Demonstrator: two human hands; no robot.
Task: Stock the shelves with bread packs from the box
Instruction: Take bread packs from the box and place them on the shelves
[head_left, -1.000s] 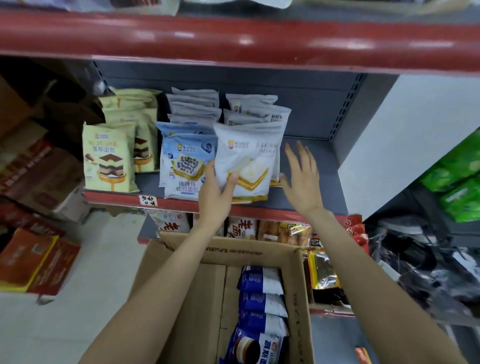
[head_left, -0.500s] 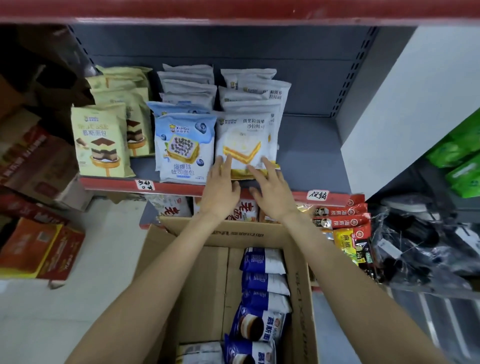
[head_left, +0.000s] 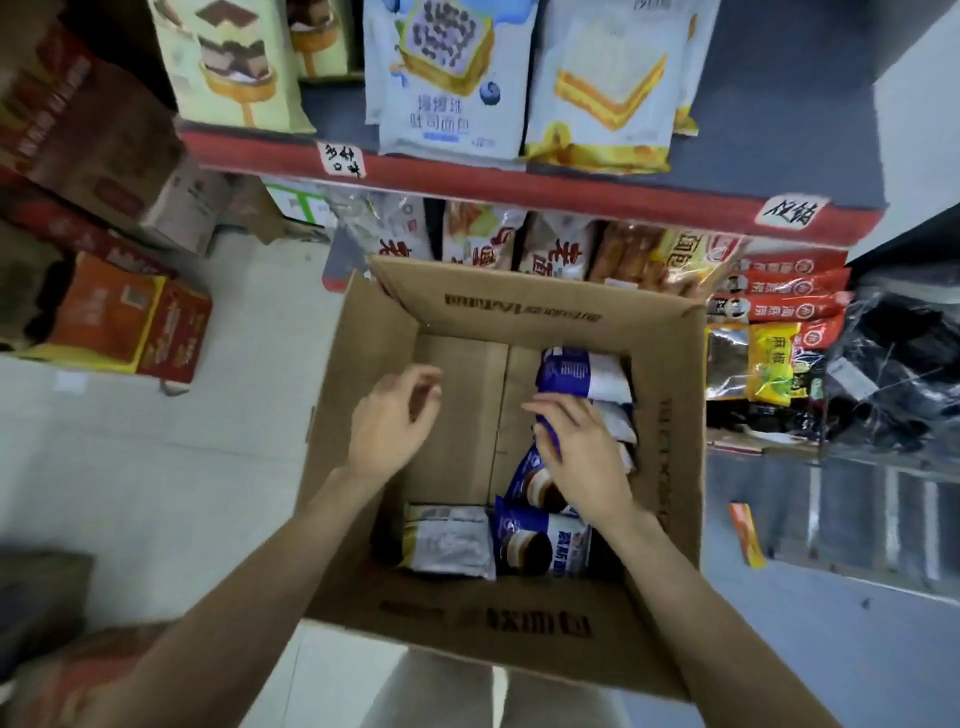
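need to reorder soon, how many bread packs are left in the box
5 visible: three blue-and-white bread packs stacked along the cardboard box right wall, one at front, one grey-white pack beside it. More may be hidden.

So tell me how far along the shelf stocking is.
Done: yellow, blue-printed and white bread packs stand along the shelf. In hand: the right hand reaches onto a blue pack in the box; the left hand hovers empty. Left: several packs remain in the box, including a grey one.
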